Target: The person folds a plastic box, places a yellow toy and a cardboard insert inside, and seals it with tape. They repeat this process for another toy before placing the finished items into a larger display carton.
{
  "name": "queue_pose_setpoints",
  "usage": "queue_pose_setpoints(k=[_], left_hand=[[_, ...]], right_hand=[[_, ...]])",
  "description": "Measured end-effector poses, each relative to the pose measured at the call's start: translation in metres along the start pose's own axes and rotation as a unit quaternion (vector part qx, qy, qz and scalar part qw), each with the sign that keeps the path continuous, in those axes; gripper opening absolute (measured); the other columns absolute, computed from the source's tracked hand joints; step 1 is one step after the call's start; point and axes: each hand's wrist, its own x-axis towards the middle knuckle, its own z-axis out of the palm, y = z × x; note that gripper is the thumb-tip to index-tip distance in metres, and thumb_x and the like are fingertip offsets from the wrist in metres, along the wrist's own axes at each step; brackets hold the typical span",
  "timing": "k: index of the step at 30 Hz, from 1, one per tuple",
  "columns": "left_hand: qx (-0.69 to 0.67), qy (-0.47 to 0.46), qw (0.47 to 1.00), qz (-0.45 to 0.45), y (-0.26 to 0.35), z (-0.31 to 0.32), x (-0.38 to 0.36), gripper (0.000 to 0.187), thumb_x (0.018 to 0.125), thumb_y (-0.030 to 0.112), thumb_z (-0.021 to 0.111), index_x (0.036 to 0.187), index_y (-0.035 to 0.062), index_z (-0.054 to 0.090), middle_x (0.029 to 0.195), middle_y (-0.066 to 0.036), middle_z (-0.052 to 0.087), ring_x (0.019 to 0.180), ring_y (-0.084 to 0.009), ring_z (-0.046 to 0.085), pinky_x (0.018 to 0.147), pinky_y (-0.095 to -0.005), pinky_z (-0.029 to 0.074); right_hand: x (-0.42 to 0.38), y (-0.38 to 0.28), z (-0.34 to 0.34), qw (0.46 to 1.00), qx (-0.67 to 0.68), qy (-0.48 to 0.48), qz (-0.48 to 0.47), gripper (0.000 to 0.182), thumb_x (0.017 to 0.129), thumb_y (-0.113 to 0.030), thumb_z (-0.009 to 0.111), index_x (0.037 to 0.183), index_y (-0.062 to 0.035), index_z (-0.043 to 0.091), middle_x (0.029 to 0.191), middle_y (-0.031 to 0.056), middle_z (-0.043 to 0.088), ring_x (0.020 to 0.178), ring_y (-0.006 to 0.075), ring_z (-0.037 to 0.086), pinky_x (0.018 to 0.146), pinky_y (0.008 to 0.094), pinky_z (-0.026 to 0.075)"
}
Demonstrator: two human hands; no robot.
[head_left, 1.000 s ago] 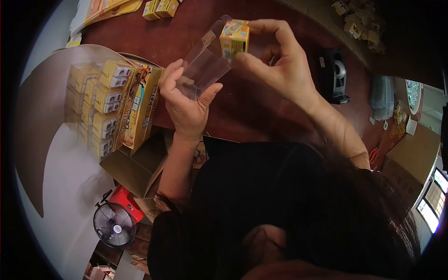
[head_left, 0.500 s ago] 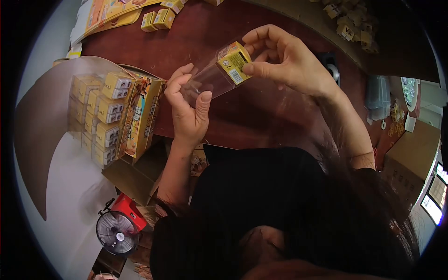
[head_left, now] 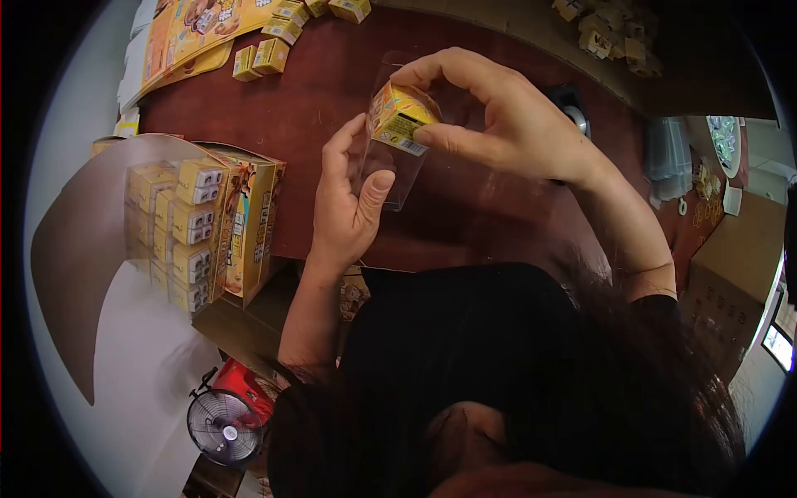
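My left hand (head_left: 344,203) is wrapped round a clear plastic box (head_left: 397,178), thumb on the near side and fingers along the left. My right hand (head_left: 519,124) pinches a small yellow printed carton (head_left: 402,120) between thumb and fingers. The carton is tilted and overlaps the upper part of the clear box in this view. Its printed label side faces me. Both hands are above the dark red table (head_left: 290,124).
At the left stands a yellow display box (head_left: 257,224) with several small cartons behind its clear front. More small yellow cartons (head_left: 271,55) lie beside printed sheets (head_left: 187,41) at the back. A fan (head_left: 224,425) is lower left, a cardboard box (head_left: 730,290) at right.
The clear box has swung from slanting to nearly upright, and the yellow carton has tipped and moved slightly left and down with my right hand. The whole view has shifted a little.
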Motion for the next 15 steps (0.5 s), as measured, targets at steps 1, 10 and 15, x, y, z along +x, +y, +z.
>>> queue_pose_setpoints(k=[1,10,15], left_hand=[[0.000,-0.001,1.000,0.000,-0.001,0.001,0.000,0.071,0.098,0.035,0.066,0.149,-0.0001,0.031,0.135,-0.018,0.052,0.119,-0.0229,0.058,0.100,-0.0364,0.050],[0.216,0.059,0.967,0.120,-0.004,0.000,-0.003,0.058,0.098,0.027,0.067,0.143,-0.0006,0.043,0.130,-0.018,0.054,0.115,-0.0287,0.059,0.097,-0.0373,0.050],[0.182,0.035,0.974,0.127,0.003,-0.004,0.000,0.054,0.097,0.027,0.068,0.139,0.0005,0.048,0.127,-0.018,0.056,0.112,-0.0291,0.060,0.094,-0.0365,0.051]], right_hand=[[-0.001,-0.001,0.001,1.000,-0.004,-0.007,0.010,0.042,0.091,-0.009,0.072,0.131,-0.0023,0.060,0.121,0.0088,0.065,0.109,0.0182,0.064,0.095,0.0311,0.052],[-0.011,0.000,0.005,0.999,-0.048,-0.013,-0.012,0.034,0.090,-0.014,0.074,0.118,-0.0015,0.060,0.115,0.0111,0.065,0.101,0.0231,0.066,0.084,0.0337,0.055],[-0.006,0.006,0.006,0.998,0.057,-0.002,0.020,0.039,0.090,-0.014,0.075,0.122,-0.0004,0.056,0.123,0.0099,0.064,0.105,0.0184,0.065,0.091,0.0323,0.053]])
